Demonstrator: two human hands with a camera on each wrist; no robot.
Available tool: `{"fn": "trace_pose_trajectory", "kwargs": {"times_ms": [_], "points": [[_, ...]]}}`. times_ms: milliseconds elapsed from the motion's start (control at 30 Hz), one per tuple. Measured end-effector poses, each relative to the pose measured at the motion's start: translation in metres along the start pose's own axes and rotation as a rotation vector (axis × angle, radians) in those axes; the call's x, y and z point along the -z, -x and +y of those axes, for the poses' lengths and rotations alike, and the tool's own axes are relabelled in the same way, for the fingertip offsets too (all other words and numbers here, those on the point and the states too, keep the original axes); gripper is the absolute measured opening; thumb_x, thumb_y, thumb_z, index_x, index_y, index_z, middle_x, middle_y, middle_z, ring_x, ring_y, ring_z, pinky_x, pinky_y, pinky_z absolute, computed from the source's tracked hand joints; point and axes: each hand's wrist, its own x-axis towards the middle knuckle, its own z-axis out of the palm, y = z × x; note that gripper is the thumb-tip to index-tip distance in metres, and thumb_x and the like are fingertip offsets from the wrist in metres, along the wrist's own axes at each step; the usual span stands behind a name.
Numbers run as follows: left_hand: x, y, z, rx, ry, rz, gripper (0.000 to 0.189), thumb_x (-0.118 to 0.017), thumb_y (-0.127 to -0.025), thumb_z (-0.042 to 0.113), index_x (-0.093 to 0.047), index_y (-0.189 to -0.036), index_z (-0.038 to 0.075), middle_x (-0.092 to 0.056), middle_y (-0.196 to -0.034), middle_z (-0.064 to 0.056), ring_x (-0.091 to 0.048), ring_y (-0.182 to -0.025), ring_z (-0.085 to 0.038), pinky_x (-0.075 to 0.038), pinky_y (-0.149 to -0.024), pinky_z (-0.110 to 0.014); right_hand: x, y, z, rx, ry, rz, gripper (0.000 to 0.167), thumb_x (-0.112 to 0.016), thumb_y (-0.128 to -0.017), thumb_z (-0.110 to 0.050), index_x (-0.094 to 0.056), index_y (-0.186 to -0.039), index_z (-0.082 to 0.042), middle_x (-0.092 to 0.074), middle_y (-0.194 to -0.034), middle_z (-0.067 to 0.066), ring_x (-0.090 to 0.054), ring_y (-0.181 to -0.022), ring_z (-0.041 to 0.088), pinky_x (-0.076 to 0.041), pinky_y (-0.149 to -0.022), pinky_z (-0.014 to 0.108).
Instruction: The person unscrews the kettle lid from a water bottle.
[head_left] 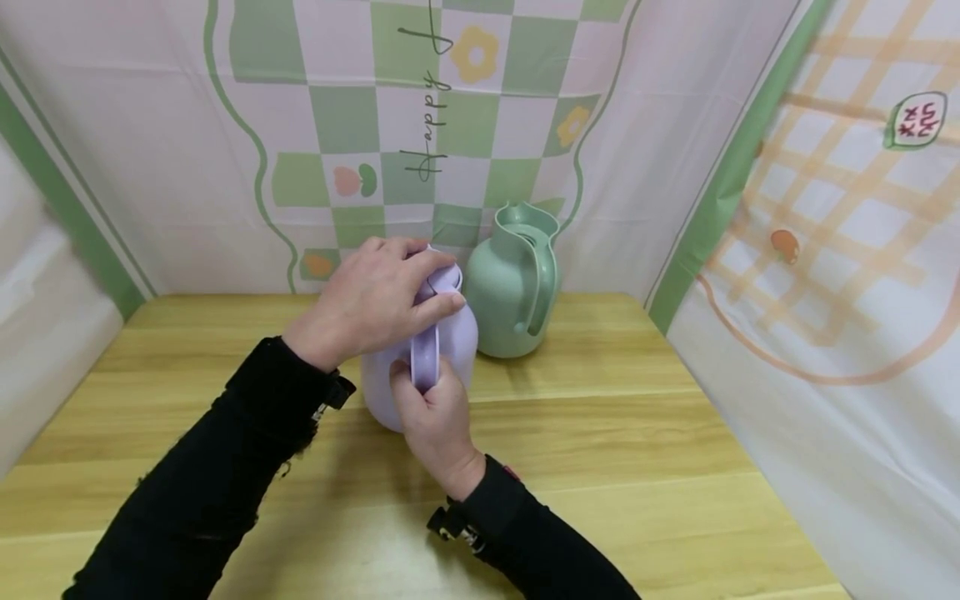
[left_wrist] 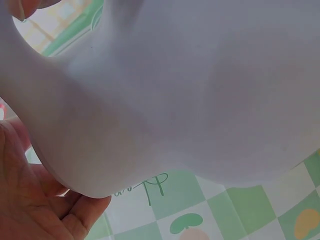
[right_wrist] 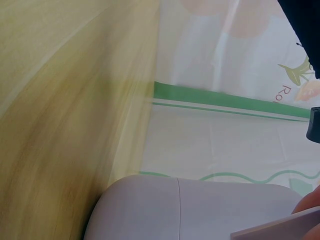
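A lavender thermos jug (head_left: 381,390) stands upright on the wooden table, its handle (head_left: 425,360) turned toward me. My right hand (head_left: 441,421) grips the lower part of that handle, the thumb on one side and the fingers on the other. Over the jug's top lies my left hand (head_left: 375,293), its thumb and fingers spanning the neck and rim and partly hiding the lid. In the left wrist view, the fingers (left_wrist: 82,212) curl against the jug's rim. The right wrist view shows the jug's smooth lower body (right_wrist: 145,207) close to the tabletop.
A green thermos jug (head_left: 491,304) stands just behind and to the right of the lavender one, its handle facing front right. The wooden table (head_left: 600,483) ends at the back against a checkered cloth (head_left: 352,117). More printed cloth (head_left: 840,217) hangs on the right.
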Motion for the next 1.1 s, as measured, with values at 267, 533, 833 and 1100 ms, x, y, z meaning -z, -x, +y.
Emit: {"fn": "trace_pose_trajectory", "kwargs": {"times_ms": [267, 533, 833, 1100], "points": [[-0.001, -0.002, 0.001, 0.028, -0.011, 0.021, 0.057, -0.06, -0.095, 0.067, -0.068, -0.136, 0.027, -0.064, -0.138, -0.012, -0.058, -0.12, -0.035, -0.045, -0.097, -0.048, 0.001, 0.0, -0.001, -0.002, 0.013, -0.004, 0.028, -0.058, -0.103, -0.014, -0.043, -0.079, -0.011, -0.031, -0.066, -0.004, -0.032, -0.057, 0.01, -0.03, -0.056, 0.024], [-0.004, -0.002, -0.003, 0.026, 0.002, 0.043, 0.06, -0.061, -0.093, 0.069, -0.069, -0.135, 0.027, -0.065, -0.135, -0.013, -0.059, -0.122, -0.035, -0.045, -0.096, -0.048, 0.0, 0.001, -0.001, -0.006, 0.018, 0.002, 0.027, -0.058, -0.103, -0.015, -0.044, -0.08, -0.011, -0.031, -0.066, -0.005, -0.031, -0.057, 0.01, -0.029, -0.057, 0.023], [-0.002, 0.001, -0.015, -0.067, 0.089, 0.005, 0.064, -0.058, -0.1, 0.059, -0.061, -0.146, 0.014, -0.049, -0.155, -0.022, -0.049, -0.139, -0.042, -0.043, -0.111, -0.058, -0.001, 0.001, 0.0, -0.002, 0.0, 0.002, 0.029, -0.058, -0.103, -0.014, -0.043, -0.078, -0.011, -0.03, -0.066, -0.004, -0.031, -0.057, 0.009, -0.029, -0.056, 0.024], [0.008, -0.001, -0.025, -0.163, 0.094, -0.103, 0.061, -0.062, -0.101, 0.051, -0.058, -0.151, 0.015, -0.047, -0.158, -0.022, -0.047, -0.144, -0.042, -0.042, -0.115, -0.057, -0.001, 0.001, 0.0, -0.025, 0.001, 0.017, 0.024, -0.06, -0.102, -0.015, -0.05, -0.081, -0.009, -0.034, -0.066, -0.004, -0.035, -0.058, 0.01, -0.031, -0.055, 0.024]]}}
